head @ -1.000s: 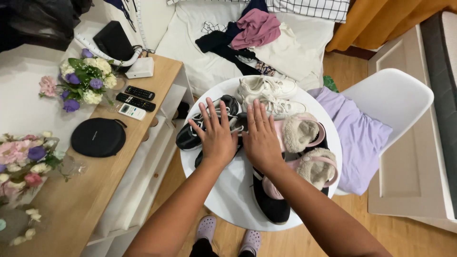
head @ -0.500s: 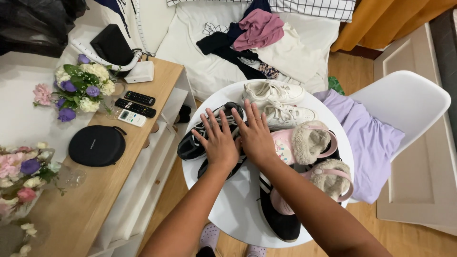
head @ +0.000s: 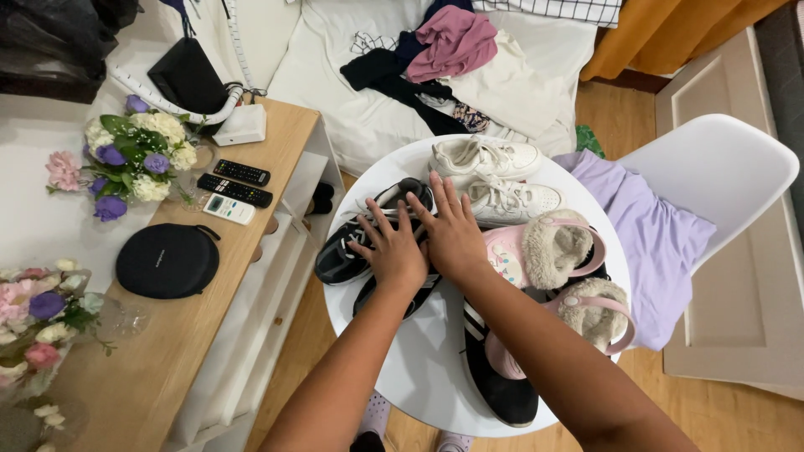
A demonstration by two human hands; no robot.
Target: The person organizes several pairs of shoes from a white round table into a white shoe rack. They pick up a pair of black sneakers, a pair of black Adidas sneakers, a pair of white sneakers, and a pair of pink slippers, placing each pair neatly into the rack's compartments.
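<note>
A home bedroom: clothes-strewn bed (head: 368, 100), flowers (head: 138, 155) and remotes (head: 234, 184) on a wooden sideboard (head: 176, 351).

Two white sneakers (head: 494, 176), three black sneakers (head: 368, 238), two pink furry slippers (head: 544, 251), three remotes (head: 234, 188).

Both hands (head: 427, 243) have slid slightly left, settling on the black sneakers (head: 368, 243)

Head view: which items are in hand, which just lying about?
In hand: left hand and right hand flat on black sneakers; white sneakers, pink furry slippers beside.
Lying about: remotes, flowers, black round case, clothes.
</note>
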